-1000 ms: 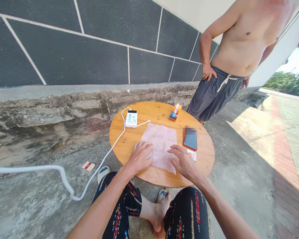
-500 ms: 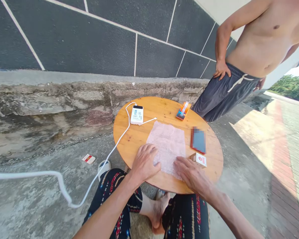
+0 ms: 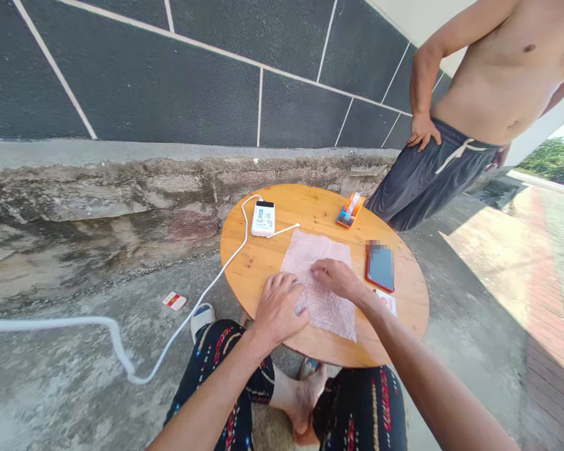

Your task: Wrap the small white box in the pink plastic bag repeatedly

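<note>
A pinkish, translucent sheet of bubble wrap lies flat on the round wooden table. My left hand rests on its left edge, palm down, with fingers slightly bent and thumb apart. Over the middle of the sheet, my right hand has its fingers curled together, pointing left; whether anything is pinched in them is hidden. To the right is a smartphone in a red case. Beside it a small white box is partly covered by my right forearm.
A white power strip with a long white cord and a short cable sits at the back left. An orange tape dispenser is at the back right. Behind it stands a person, hand on hip. A flat red-and-white packet lies on the ground.
My right hand has moved from the sheet's lower right edge up to its middle, and its fingers have curled. My left hand stays at the left edge. The view has shifted slightly.
</note>
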The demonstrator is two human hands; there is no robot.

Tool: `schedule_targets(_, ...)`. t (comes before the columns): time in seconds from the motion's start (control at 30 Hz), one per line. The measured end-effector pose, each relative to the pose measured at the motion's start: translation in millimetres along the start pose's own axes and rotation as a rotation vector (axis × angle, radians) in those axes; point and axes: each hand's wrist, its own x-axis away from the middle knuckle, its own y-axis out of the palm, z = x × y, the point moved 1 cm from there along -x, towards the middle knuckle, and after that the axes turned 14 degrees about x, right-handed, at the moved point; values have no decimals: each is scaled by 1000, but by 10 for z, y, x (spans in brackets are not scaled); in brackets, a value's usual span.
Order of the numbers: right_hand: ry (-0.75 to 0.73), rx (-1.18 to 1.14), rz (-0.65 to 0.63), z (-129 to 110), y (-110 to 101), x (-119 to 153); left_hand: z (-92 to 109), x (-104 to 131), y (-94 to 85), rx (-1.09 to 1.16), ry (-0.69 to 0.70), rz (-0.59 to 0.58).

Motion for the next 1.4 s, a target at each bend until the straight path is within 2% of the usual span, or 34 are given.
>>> schedule_targets(0.1,138,40,38,286,-72,-86,11,5,-14,6,0,17)
schedule_targets(0.17,166,40,77,325,-120,-104,13,9,-21,15,3,19)
schedule_targets(0.23,76,-113,33,206,-117,-153,10,10,-24,22,5,20)
schedule_targets(0.3,-70,-385,-110,26,-77,-271,6,10,-24,31,2,18)
schedule_targets(0.37,-107,-569,-218,-71,-63,-449,5,8,-24,38,-5,18)
schedule_targets(0.4,-50,-594,-203,-58,-79,-542,6,7,-25,40,-7,18)
schedule_targets(0.5,113,-577,-43,132,-187,-684,12,8,-29,42,-12,22)
schedule_targets(0.6,173,-569,-11,272,-236,-511,14,10,-35,51,-13,22)
schedule_targets(0.63,157,-584,-52,282,-220,-406,13,11,-37,54,-11,19)
schedule_targets(0.7,-13,-661,-318,275,-154,-196,11,11,-40,56,-6,15)
schedule_targets(0.73,-50,-654,-385,295,-129,-112,8,11,-41,55,-5,15)
schedule_targets(0.77,-45,-613,-377,341,-120,-53,6,11,-41,52,-4,15)
schedule_targets(0.8,-2,-555,-310,410,-129,-17,4,11,-40,49,-3,17)
schedule_targets(0.9,169,-396,-21,635,-236,25,-1,9,-34,37,6,18)
schedule_targets(0.93,195,-377,31,662,-270,34,-1,9,-32,32,11,16)
schedule_targets(1.03,146,-431,28,484,-270,45,-1,10,-20,18,26,14)
schedule_targets(1.13,-38,-593,-89,112,-147,-32,3,12,-7,3,40,25)
schedule_targets(1.17,-89,-603,-154,29,-109,-79,4,12,-4,-2,43,29)
schedule_targets(1.2,-118,-566,-167,-8,-89,-131,5,12,0,-6,44,32)
schedule_targets(1.3,-31,-441,-45,131,-116,-212,6,9,7,-16,42,32)
schedule_targets(1.4,65,-354,89,290,-173,-46,4,7,8,-18,44,26)
